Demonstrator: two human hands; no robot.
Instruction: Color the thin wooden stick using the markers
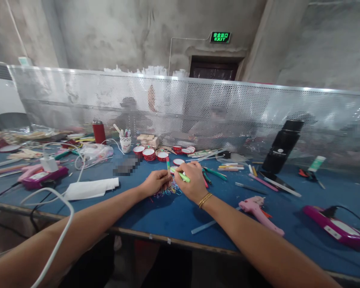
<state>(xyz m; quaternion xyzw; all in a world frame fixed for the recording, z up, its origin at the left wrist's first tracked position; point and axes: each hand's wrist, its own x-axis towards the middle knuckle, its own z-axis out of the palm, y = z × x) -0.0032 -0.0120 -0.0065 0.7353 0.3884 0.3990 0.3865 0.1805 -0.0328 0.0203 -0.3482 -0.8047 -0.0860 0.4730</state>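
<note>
In the head view my left hand (154,185) pinches a small flat stick (168,165) upright; its upper part is coloured red and green. My right hand (193,183) grips a light green marker pen (183,177), its tip pointing at the stick. Whether the tip touches the stick, I cannot tell. Beneath both hands lies a tangle of thin coloured strands (167,193). Just beyond them are several round red-rimmed pieces with white tops (149,153). Pliers with green handles (216,173) rest past my right hand, partly hidden by it.
At right lie a pink glue gun (256,211), a purple power strip (336,227) and a black bottle (283,147). At left are white paper (91,189), another purple power strip (45,178), cables and a red flask (99,132). A perforated metal partition (174,108) runs along the back.
</note>
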